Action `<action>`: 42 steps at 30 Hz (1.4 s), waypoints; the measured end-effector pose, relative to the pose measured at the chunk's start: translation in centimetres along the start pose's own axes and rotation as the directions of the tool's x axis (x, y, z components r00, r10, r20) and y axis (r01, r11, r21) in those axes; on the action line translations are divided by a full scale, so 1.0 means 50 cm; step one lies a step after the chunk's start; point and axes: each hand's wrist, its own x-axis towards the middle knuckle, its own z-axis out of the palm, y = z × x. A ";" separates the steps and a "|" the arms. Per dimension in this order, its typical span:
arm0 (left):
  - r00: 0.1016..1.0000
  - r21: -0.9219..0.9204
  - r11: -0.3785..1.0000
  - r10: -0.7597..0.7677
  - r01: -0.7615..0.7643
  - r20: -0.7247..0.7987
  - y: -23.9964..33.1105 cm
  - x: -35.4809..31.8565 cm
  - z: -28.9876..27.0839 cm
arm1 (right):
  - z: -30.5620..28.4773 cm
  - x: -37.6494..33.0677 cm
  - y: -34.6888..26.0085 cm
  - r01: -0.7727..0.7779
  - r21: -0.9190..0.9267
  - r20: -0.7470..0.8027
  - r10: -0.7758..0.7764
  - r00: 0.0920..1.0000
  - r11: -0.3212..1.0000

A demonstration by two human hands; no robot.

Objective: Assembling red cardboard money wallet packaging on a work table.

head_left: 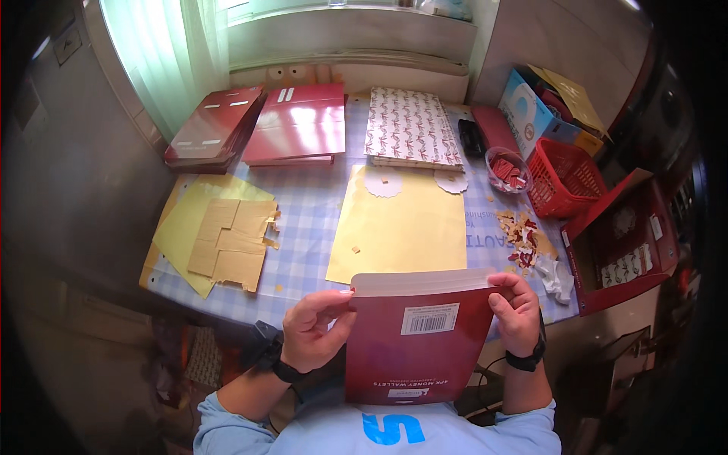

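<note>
I hold a stack of dark red card sheets (413,345) upright against my chest, its pale top edge level with the table's near edge. My left hand (312,330) grips the stack's upper left corner, thumb across the top. My right hand (516,311) grips the upper right corner. A white barcode label shows on the sheet facing me. Both wrists wear black bands.
On the checked tablecloth (311,220) lie a large yellow sheet (402,224), tan die-cut card on yellow paper (227,243), two red stacks (296,125), a patterned stack (413,125), a red basket (565,178), paper scraps (522,235) and an open red box (622,243).
</note>
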 end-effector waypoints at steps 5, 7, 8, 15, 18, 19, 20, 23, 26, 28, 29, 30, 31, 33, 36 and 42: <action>0.993 -0.069 0.991 -0.119 0.118 -0.021 0.027 0.016 0.009 | -0.003 -0.003 -0.008 -0.002 -0.016 0.000 0.002 1.000 1.000; 0.988 -0.048 0.987 -0.151 0.151 -0.011 0.032 0.018 0.003 | -0.003 -0.003 -0.008 0.001 -0.019 0.005 -0.001 1.000 1.000; 0.983 -0.027 0.983 -0.182 0.182 -0.001 0.035 0.020 -0.002 | -0.003 -0.003 -0.010 -0.005 -0.029 0.020 0.005 1.000 1.000; 0.909 -0.034 0.919 -0.382 0.393 0.165 0.050 0.067 -0.037 | -0.003 0.001 -0.021 0.007 -0.064 0.052 -0.003 0.999 0.998; 0.884 0.039 0.895 -0.446 0.445 0.140 0.051 0.093 -0.041 | -0.024 0.022 -0.017 0.002 -0.155 0.071 0.009 0.997 0.988; 0.868 0.072 0.878 -0.478 0.473 0.134 0.050 0.105 -0.044 | -0.021 0.042 -0.018 0.011 -0.205 0.075 0.004 0.997 0.979; 0.846 0.094 0.856 -0.517 0.508 0.131 0.042 0.120 -0.049 | -0.016 0.062 -0.025 0.006 -0.266 0.092 0.019 0.996 0.964; 0.783 0.367 0.770 -0.603 0.522 0.151 0.015 0.168 -0.064 | -0.029 0.116 -0.011 -0.031 -0.303 0.153 0.080 0.985 0.952; 0.836 0.714 0.628 -0.537 0.309 0.111 0.016 0.218 -0.050 | -0.033 0.147 0.001 -0.165 -0.235 0.164 0.206 0.965 0.958; 0.911 0.771 0.628 -0.371 0.105 0.178 0.016 0.249 -0.019 | -0.029 0.155 -0.007 -0.237 -0.183 0.220 0.274 0.936 0.954; 0.903 0.760 0.650 -0.316 -0.017 0.290 0.015 0.262 -0.005 | -0.028 0.160 -0.011 -0.274 -0.154 0.247 0.306 0.920 0.949; 0.880 0.736 0.664 -0.260 -0.137 0.398 0.009 0.274 0.012 | -0.033 0.169 -0.011 -0.279 -0.153 0.247 0.311 0.918 0.948; 0.832 0.744 0.651 -0.324 -0.149 0.450 -0.001 0.285 0.027 | -0.039 0.183 -0.012 -0.282 -0.258 0.285 0.351 0.892 0.924; 0.702 0.781 0.613 -0.505 -0.118 0.502 -0.030 0.305 0.059 | -0.043 0.201 0.002 -0.258 -0.351 0.333 0.377 0.864 0.900; 0.644 0.776 0.629 -0.574 -0.048 0.505 -0.047 0.308 0.088 | -0.033 0.213 -0.018 -0.245 -0.463 0.328 0.421 0.845 0.852; 0.724 0.744 0.632 -0.408 -0.215 0.556 -0.063 0.295 0.099 | -0.001 0.224 -0.038 0.605 -0.736 0.618 -0.063 0.784 0.303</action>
